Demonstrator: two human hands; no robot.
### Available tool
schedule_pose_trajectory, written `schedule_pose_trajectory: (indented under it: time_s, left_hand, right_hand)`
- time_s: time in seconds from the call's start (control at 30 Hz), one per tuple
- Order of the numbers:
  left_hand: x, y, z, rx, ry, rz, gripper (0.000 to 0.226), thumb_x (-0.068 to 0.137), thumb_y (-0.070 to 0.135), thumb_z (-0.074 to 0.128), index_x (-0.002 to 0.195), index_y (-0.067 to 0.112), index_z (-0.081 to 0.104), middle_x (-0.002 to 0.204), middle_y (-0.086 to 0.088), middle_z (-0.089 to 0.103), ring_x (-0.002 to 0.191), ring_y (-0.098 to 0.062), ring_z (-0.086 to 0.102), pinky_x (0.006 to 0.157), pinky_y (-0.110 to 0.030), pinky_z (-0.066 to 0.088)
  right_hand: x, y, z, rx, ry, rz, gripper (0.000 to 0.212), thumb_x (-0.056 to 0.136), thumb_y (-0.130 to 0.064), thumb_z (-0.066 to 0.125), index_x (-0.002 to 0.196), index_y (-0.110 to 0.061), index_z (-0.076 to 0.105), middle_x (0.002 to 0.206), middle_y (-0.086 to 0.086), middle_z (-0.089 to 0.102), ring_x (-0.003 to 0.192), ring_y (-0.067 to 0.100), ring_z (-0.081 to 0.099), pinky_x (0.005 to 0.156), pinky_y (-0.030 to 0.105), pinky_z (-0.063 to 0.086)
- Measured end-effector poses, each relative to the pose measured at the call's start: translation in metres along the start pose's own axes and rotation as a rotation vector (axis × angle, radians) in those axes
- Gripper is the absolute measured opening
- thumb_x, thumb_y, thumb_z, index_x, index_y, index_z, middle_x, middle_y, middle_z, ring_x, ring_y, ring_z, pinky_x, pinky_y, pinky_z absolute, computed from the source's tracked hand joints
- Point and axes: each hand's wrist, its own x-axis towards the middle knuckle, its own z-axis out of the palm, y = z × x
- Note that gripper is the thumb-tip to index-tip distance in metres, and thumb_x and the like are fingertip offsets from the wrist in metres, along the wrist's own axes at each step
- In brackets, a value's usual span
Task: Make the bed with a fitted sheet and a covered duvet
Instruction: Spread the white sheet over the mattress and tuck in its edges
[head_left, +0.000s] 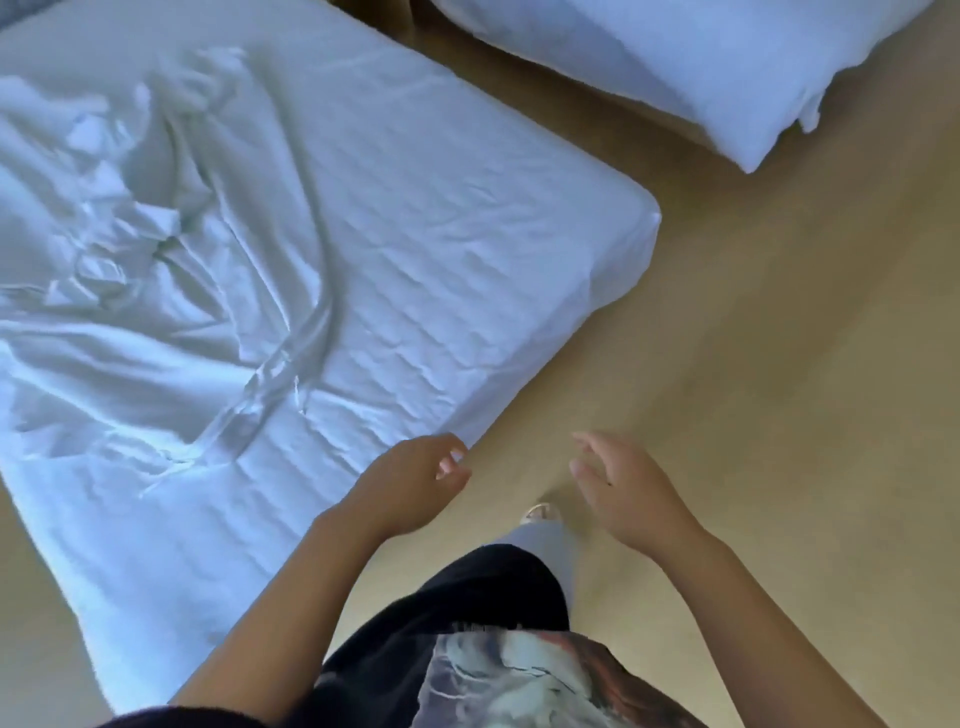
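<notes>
White fitted sheet (415, 234) and floor bedding (701, 67) both cut off.

One mattress (621, 260), wearing one white fitted sheet (415, 156). On top, one crumpled heap of white cloth (130, 208); a single piece or several, impossible to tell. Past the mattress corner, one more puffy white piece of bedding (701, 67), cut off by the frame edge. Two bare hands: one left hand (410, 483), one right hand (628, 493). Two bare forearms. One foot (540, 512) in view, under one pale trouser leg (537, 551). One tan floor (779, 312).
</notes>
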Motion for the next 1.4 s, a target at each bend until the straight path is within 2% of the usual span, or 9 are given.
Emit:
schedule_pose_trajectory:
  time_s: [0.17, 0.3, 0.43, 0.6, 0.77, 1.0, 1.13, 1.3, 1.4]
  left_hand:
    - [0.126, 0.078, -0.005, 0.030, 0.019, -0.064, 0.031, 0.096, 0.037, 0.046, 0.123, 0.022, 0.053, 0.104, 0.009, 0.059, 0.093, -0.010, 0.055, 0.083, -0.025, 0.044]
    - [0.259, 0.180, -0.037, 0.022, 0.019, 0.001, 0.031, 0.096, 0.035, 0.045, 0.121, 0.020, 0.054, 0.111, 0.005, 0.061, 0.098, -0.014, 0.056, 0.086, -0.029, 0.045]
    - [0.377, 0.278, -0.069, 0.014, 0.021, 0.078, 0.031, 0.095, 0.037, 0.047, 0.122, 0.023, 0.053, 0.108, 0.008, 0.061, 0.097, -0.012, 0.055, 0.088, -0.030, 0.044]
    - [0.509, 0.341, -0.100, -0.031, 0.122, -0.020, 0.033, 0.095, 0.038, 0.048, 0.123, 0.022, 0.053, 0.108, 0.007, 0.063, 0.097, -0.012, 0.057, 0.084, -0.026, 0.045]
    - [0.578, 0.356, -0.126, -0.239, 0.238, -0.309, 0.032, 0.095, 0.037, 0.048, 0.123, 0.022, 0.053, 0.096, 0.014, 0.055, 0.091, -0.009, 0.055, 0.083, -0.024, 0.044]
    - [0.668, 0.334, -0.189, -0.405, 0.472, -0.671, 0.032, 0.094, 0.039, 0.049, 0.122, 0.024, 0.054, 0.094, 0.015, 0.054, 0.089, -0.007, 0.055, 0.079, -0.023, 0.042]
    - [0.763, 0.327, -0.259, -0.410, 0.482, -0.684, 0.035, 0.096, 0.037, 0.046, 0.126, 0.021, 0.052, 0.110, 0.007, 0.060, 0.095, -0.012, 0.055, 0.081, -0.023, 0.042]
    - [0.873, 0.322, -0.373, -0.506, 0.508, -0.612, 0.034, 0.096, 0.035, 0.047, 0.125, 0.018, 0.052, 0.099, 0.009, 0.054, 0.090, -0.011, 0.053, 0.078, -0.023, 0.043]
    - [0.924, 0.290, -0.432, -0.522, 0.523, -0.638, 0.036, 0.096, 0.036, 0.047, 0.126, 0.019, 0.052, 0.099, 0.009, 0.053, 0.088, -0.009, 0.052, 0.078, -0.021, 0.042]
  right_hand:
    - [0.108, 0.058, -0.106, -0.073, -0.080, -0.047, 0.042, 0.097, -0.028, 0.042, 0.138, -0.018, 0.042, 0.140, -0.001, 0.044, 0.129, 0.013, 0.039, 0.105, 0.030, 0.033]
    - [0.190, 0.104, -0.216, -0.099, -0.054, 0.026, 0.043, 0.096, -0.025, 0.045, 0.137, -0.014, 0.045, 0.139, 0.002, 0.048, 0.128, 0.017, 0.042, 0.103, 0.030, 0.033]
    - [0.277, 0.146, -0.318, -0.138, -0.027, 0.055, 0.042, 0.096, -0.024, 0.047, 0.136, -0.014, 0.046, 0.137, 0.004, 0.050, 0.125, 0.020, 0.045, 0.097, 0.026, 0.032]
    - [0.417, 0.178, -0.419, -0.203, -0.114, -0.061, 0.043, 0.098, -0.027, 0.042, 0.140, -0.015, 0.040, 0.140, 0.003, 0.046, 0.130, 0.017, 0.040, 0.101, 0.027, 0.031]
    - [0.563, 0.136, -0.490, -0.361, -0.232, -0.328, 0.043, 0.098, -0.030, 0.042, 0.139, -0.020, 0.041, 0.140, -0.001, 0.046, 0.129, 0.015, 0.040, 0.100, 0.027, 0.032]
    - [0.741, 0.032, -0.521, -0.453, -0.497, -0.711, 0.044, 0.099, -0.032, 0.038, 0.141, -0.022, 0.037, 0.140, -0.007, 0.042, 0.126, 0.012, 0.040, 0.094, 0.023, 0.032]
    - [0.859, 0.002, -0.548, -0.516, -0.535, -0.713, 0.042, 0.099, -0.032, 0.038, 0.140, -0.024, 0.038, 0.142, -0.008, 0.041, 0.127, 0.011, 0.040, 0.099, 0.027, 0.034]
    - [0.995, -0.036, -0.586, -0.540, -0.538, -0.645, 0.042, 0.098, -0.034, 0.042, 0.139, -0.024, 0.041, 0.141, -0.008, 0.044, 0.129, 0.010, 0.040, 0.104, 0.029, 0.036]
    - [1.077, -0.074, -0.584, -0.547, -0.576, -0.618, 0.043, 0.098, -0.034, 0.042, 0.140, -0.024, 0.039, 0.142, -0.007, 0.043, 0.130, 0.011, 0.040, 0.105, 0.029, 0.036]
